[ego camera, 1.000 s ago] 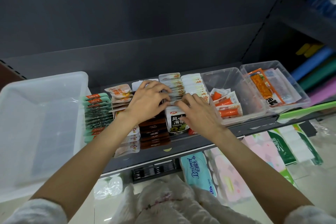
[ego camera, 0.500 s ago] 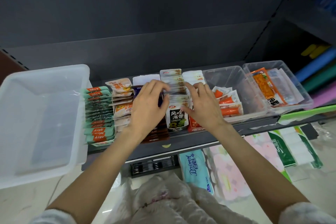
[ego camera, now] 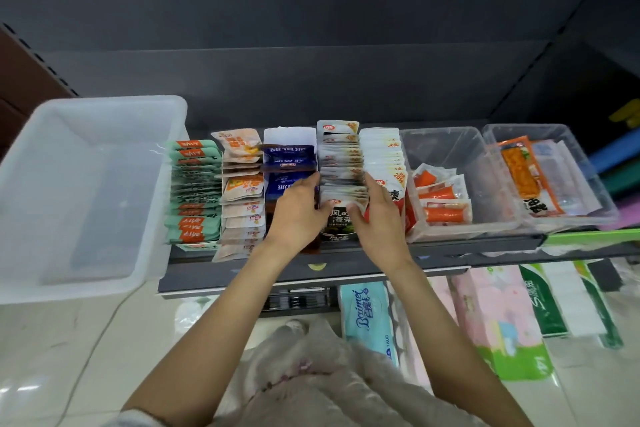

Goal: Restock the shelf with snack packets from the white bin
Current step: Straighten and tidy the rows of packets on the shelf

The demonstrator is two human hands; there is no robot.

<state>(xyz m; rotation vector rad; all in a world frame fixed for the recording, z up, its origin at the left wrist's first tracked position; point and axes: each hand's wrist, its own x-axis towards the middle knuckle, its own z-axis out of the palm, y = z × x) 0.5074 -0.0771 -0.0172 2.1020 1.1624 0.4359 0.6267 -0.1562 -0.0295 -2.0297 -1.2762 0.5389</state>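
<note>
A white bin (ego camera: 86, 184) sits at the shelf's left end and looks empty. Rows of snack packets stand on the dark shelf (ego camera: 346, 263): green ones (ego camera: 194, 191), peach ones (ego camera: 242, 191), blue ones (ego camera: 289, 163), a grey-white row (ego camera: 341, 163) and a white-red row (ego camera: 384, 156). My left hand (ego camera: 298, 215) presses against the left side of the grey-white row, fingers fairly straight. On that row's right side my right hand (ego camera: 377, 218) presses the same way. The front packet with black print (ego camera: 339, 222) shows between my hands.
Two clear tubs stand to the right, one (ego camera: 460, 149) with orange stick packets, the other (ego camera: 554, 142) with flat orange packs. Tissue packs (ego camera: 370, 319) and green-white rolls (ego camera: 568, 302) lie on the floor level below. The shelf's back wall is dark.
My hands slid from on top of the row's front packets to its two sides. The view shifted, and the blue packets that my left hand covered now show.
</note>
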